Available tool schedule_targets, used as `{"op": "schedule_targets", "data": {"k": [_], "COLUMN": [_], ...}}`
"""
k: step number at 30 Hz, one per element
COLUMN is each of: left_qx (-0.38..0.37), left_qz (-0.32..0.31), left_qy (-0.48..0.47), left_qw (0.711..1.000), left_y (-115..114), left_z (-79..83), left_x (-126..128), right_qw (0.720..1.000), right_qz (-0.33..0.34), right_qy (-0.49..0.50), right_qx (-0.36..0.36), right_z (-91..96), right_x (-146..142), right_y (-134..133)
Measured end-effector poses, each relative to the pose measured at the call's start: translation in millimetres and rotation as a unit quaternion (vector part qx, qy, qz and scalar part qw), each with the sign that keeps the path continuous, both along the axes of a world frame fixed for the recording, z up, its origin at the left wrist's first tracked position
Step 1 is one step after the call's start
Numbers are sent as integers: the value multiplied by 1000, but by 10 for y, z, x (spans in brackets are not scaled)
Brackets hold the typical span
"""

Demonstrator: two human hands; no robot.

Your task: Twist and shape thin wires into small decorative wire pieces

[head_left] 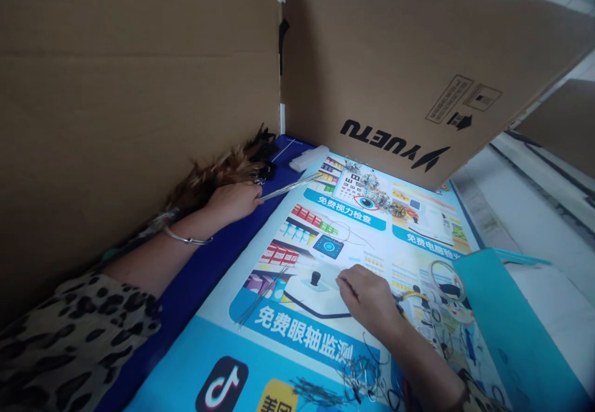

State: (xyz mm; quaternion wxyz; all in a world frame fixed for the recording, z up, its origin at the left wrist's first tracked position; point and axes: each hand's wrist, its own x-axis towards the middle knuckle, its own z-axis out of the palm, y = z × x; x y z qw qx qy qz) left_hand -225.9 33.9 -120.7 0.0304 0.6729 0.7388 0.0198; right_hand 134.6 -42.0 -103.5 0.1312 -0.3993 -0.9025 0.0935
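My left hand (235,203) is closed around one end of a bundle of thin silvery wires (294,185), which points right across the printed sheet. Brown and black feathers (218,173) lie just behind that hand, against the cardboard. Over the middle of the sheet, my right hand (367,291) has its fingers curled together in a pinch. Whatever they hold, if anything, cannot be made out. More thin straight wires (263,297) lie loose to its left. A fine curved wire (341,232) rests above it on the sheet.
Cardboard walls (372,59) stand at the left and back. A translucent plastic case (308,158) lies near their corner. Small metal pieces (372,183) are scattered at the back, and tangled dark wire pieces (362,375) at the front. A teal folder (520,325) lies at right.
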Motion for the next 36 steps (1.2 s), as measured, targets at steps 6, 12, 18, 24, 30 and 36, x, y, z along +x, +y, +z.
{"op": "schedule_targets", "data": {"k": [6,12,18,24,30,36], "left_qx": [1,7,10,18,20,31], "left_qz": [7,5,12,29,35,40], "left_qy": [0,-12,-26,-35,-50,-63], "left_qw": [1000,1000,1000,999,998,997], "left_y": [-18,-7,-4,-53,-85,-78], "left_z": [-3,34,107,224,310,343], "left_x": [44,53,54,76,85,45], "right_qw": [1000,1000,1000,999,999,998], "right_qz": [-4,1,-6,-21,-24,-27], "right_qy": [-10,-5,-3,-9,-9,-5], "right_qx": [-22,-18,-26,-38,-47,-52], "right_z": [5,9,45,52,56,59], "right_x": [-4,-6,-10,-24,-17,-12], "right_y": [-11,-3,-16,-21,-21,-21]}}
